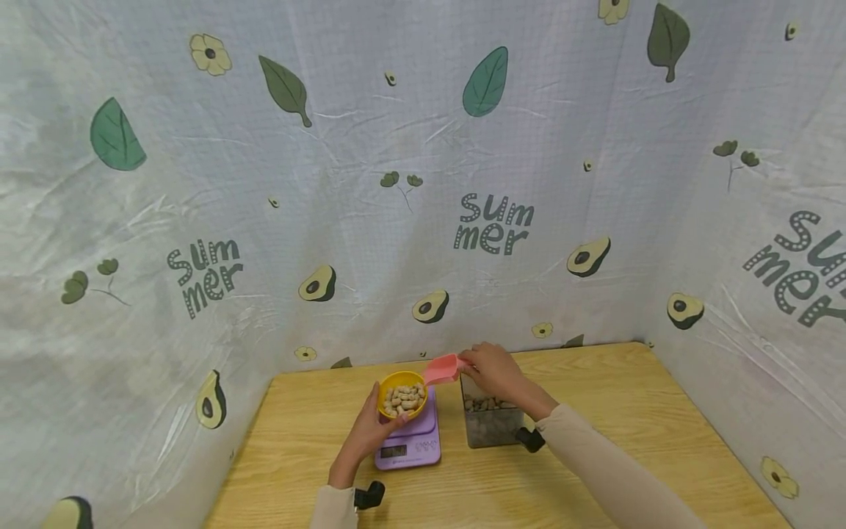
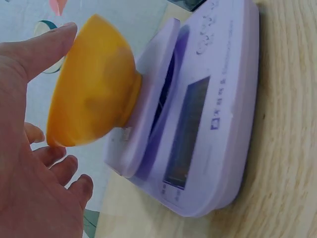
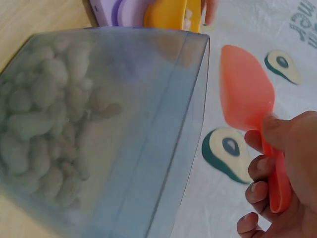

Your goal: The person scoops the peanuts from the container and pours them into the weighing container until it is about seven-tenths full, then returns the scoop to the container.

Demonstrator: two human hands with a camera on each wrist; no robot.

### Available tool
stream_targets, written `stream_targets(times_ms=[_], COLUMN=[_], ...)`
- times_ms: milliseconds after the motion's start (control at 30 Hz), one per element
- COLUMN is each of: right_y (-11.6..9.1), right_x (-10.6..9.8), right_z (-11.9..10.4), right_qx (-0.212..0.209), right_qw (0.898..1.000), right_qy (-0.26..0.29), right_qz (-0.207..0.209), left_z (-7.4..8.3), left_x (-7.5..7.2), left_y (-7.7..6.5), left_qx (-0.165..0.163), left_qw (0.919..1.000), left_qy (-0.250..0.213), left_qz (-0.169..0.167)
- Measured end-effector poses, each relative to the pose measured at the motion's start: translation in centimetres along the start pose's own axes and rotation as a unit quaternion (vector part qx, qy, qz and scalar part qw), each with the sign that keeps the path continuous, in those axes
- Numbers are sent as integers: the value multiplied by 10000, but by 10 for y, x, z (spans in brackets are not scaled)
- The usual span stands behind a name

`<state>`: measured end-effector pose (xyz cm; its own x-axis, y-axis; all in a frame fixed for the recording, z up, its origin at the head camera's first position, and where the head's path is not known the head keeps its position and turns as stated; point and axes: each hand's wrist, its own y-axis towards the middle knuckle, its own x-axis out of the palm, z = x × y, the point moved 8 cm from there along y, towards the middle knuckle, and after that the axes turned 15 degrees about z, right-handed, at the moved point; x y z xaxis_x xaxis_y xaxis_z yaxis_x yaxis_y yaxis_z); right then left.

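A yellow bowl (image 2: 94, 84) of unshelled peanuts (image 1: 403, 400) sits on the platform of a purple kitchen scale (image 1: 423, 450). My left hand (image 1: 371, 427) holds the bowl at its sides, thumb and fingers spread across the rim in the left wrist view. A pink scoop (image 1: 441, 369) is gripped by its handle in my right hand (image 1: 497, 371). Its blade reaches to the bowl's right rim in the head view, and I see no peanuts on it. Below the right hand stands a clear square container (image 3: 124, 163) partly filled with peanuts (image 3: 47, 109).
All of this is on a light wooden table (image 1: 595, 426). The container stands to the right of the scale. A white printed cloth (image 1: 396, 220) hangs behind the table and along both sides. The scale's display (image 1: 394, 451) faces the near edge.
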<state>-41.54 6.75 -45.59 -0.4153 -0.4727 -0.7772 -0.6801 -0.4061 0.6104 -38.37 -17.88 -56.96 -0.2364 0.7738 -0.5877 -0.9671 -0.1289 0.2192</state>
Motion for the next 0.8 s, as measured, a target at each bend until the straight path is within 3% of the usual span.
stream_targets(times_ms=[233,467,600,800], right_y=[-21,-43,-54,-66], right_x=[-26,-52,-60,-63], right_z=[18,35,42,50], right_qx=[308,256,229,291], right_qw=[9967,9924,9921,9945], right_qy=[480,462,383,215], right_qz=[577,1107,1174,982], left_z=[10,32,46,61], left_x=[-8,-17,-19,-15], left_y=[-1,-4,-6,-10], left_qx=[25,447,738,774], left_qw=[9999,9987,9969,9966], left_qy=[20,-57,-98,-191], left_qz=[141,227,249,215])
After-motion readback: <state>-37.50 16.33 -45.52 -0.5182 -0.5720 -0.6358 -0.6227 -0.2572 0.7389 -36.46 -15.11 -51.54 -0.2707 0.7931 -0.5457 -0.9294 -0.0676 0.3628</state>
